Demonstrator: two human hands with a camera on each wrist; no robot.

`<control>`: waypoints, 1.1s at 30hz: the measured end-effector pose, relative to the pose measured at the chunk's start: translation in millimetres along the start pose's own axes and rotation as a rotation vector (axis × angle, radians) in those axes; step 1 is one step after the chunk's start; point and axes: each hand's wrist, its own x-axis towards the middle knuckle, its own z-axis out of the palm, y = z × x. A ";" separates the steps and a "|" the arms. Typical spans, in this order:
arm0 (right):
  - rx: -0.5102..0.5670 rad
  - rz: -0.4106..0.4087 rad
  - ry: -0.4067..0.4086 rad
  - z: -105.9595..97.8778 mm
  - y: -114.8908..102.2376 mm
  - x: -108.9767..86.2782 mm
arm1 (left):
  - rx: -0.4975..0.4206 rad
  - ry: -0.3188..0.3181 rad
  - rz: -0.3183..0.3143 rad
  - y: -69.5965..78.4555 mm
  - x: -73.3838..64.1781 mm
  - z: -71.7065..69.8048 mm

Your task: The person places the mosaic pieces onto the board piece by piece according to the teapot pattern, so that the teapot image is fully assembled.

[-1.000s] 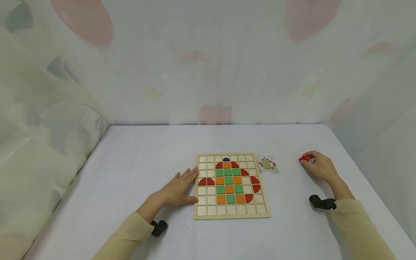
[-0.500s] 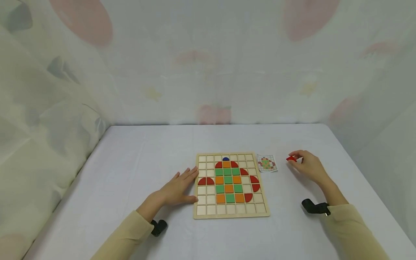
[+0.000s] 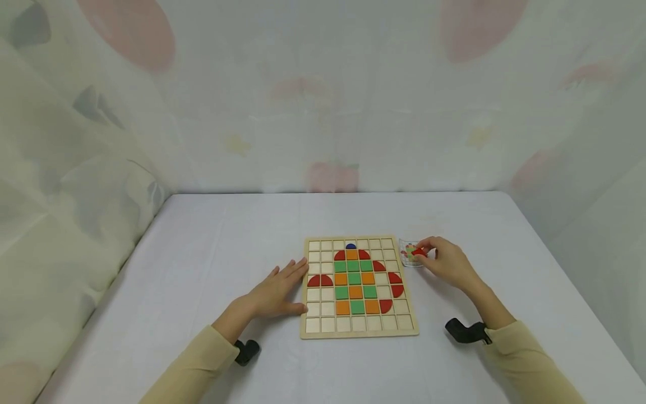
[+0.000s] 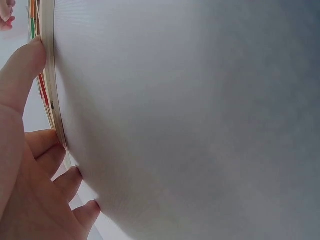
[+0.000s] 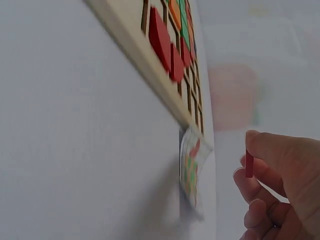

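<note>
A wooden grid board (image 3: 359, 335) lies on the table with orange and green square tiles, red quarter-round tiles and a blue round-topped tile (image 3: 350, 246) in its cells. My left hand (image 3: 272, 293) rests at the board's left edge, fingers spread, thumb and fingertips touching the rim. My right hand (image 3: 448, 262) pinches a red tile (image 5: 249, 162) between thumb and fingers, raised over the small pattern card (image 3: 405, 258). That card shows a coloured grid picture and is partly hidden by the right hand in the head view.
The white table (image 3: 242, 224) ends at a cloth backdrop (image 3: 323, 112) behind and at the sides. A black wrist camera (image 3: 466, 331) sits by the right sleeve, another black wrist camera (image 3: 247, 352) by the left. The card's edges curl up beside the board.
My right hand has moved left with the red tile, from the right side of the table to above the pattern card. The left hand has stayed at the board's edge.
</note>
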 end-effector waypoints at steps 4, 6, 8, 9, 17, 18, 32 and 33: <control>0.019 -0.030 0.002 9.6 -13.3 1.6 | -0.005 0.000 -0.001 0.4 0.1 0.4; 0.032 -0.045 -0.008 14.1 -20.5 2.3 | -0.007 -0.001 -0.004 0.7 -0.1 0.4; 0.040 -0.055 -0.021 18.5 -28.1 2.9 | -0.007 -0.003 -0.007 1.0 -0.4 0.2; 0.041 -0.061 -0.029 20.8 -32.2 3.5 | -0.006 -0.003 -0.009 1.1 -0.5 0.1; 0.067 -0.112 -0.074 38.1 -64.2 6.7 | -0.010 0.010 0.005 2.3 -0.3 -1.0; 0.072 -0.123 -0.077 40.5 -67.7 6.7 | -0.012 0.011 0.006 2.4 -0.3 -1.0; 0.101 -0.210 -0.155 75.0 -113.4 4.7 | -0.019 0.012 0.003 3.3 -0.2 0.7; 0.093 -0.213 -0.162 77.3 -115.8 4.8 | -0.019 0.011 0.002 3.6 -0.1 0.7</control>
